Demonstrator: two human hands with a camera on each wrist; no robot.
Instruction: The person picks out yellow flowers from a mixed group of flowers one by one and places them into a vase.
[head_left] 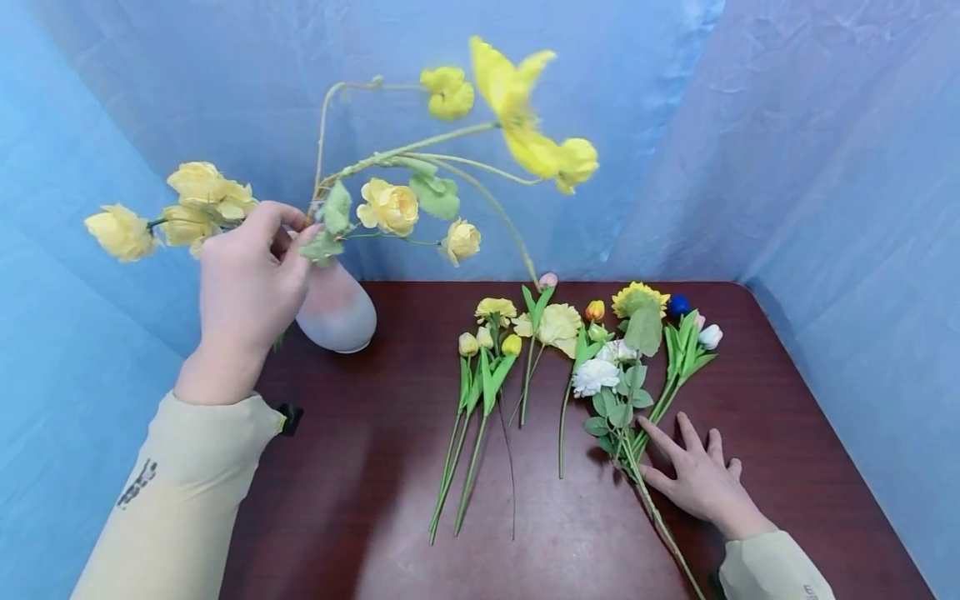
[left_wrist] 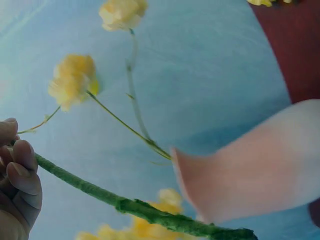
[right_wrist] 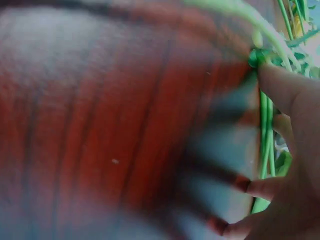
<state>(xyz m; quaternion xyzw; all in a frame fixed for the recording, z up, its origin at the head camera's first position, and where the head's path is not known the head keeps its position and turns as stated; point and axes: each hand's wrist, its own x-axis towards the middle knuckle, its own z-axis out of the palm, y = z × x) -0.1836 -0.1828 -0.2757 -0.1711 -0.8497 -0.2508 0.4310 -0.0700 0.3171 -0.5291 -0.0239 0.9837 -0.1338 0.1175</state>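
My left hand (head_left: 251, 292) pinches the stem of a branching spray of yellow flowers (head_left: 513, 104) above the vase. In the left wrist view, the fuzzy green stem (left_wrist: 100, 192) slants from the fingertips (left_wrist: 20, 169), its lower end passing across the vase's mouth. The white-and-pink vase (head_left: 341, 321) stands at the table's back left, holding pale yellow roses (head_left: 390, 207) that spread to both sides. Over at the right, my right hand (head_left: 701, 475) lies with fingers spread on the tabletop, fingertips at the tulip stems (right_wrist: 266, 135) and the white-flower stem (head_left: 660, 521).
On the dark red table (head_left: 322, 475) lie yellow tulips (head_left: 487, 379), a sunflower (head_left: 639, 300), white blooms (head_left: 596, 377), an orange tulip (head_left: 595, 311) and white-tipped tulips (head_left: 708, 337). Blue cloth (head_left: 570, 225) hangs behind and at both sides.
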